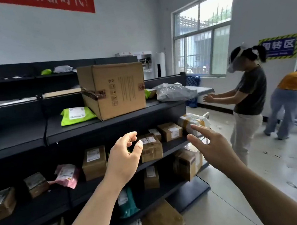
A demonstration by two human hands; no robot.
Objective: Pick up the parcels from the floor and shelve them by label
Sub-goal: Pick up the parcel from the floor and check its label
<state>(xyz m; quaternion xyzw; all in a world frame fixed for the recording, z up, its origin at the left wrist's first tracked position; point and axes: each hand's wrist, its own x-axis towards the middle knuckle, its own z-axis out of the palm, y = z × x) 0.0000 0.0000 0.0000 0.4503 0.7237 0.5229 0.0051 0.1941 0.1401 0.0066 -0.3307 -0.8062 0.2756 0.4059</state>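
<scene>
Head view: left hand (124,156) and right hand (210,142) raised, fingers (197,128) spread, nothing held. Large carton (113,90) stands on the upper shelf (144,112); judged stiff, bulky, best taken by opposite lower edges. Grey polybag (174,91) beside it: soft, slippery.

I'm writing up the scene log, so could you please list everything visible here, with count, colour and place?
Shelving unit: one, black, several tiers, fills the left.
Large carton: one, brown, on an upper shelf.
Green mailer: one, lime, left of the large carton.
Grey poly bag: one, grey, right of the carton.
Small cartons: several, brown with white labels, on the lower shelves.
Pink mailer: one, pink, middle shelf.
Teal mailer: one, teal, lower shelf.
Window: one, white frame, back wall.
Other people: two, at the right.
Left hand: empty, open, before the shelves.
Right hand: empty, fingers spread.
</scene>
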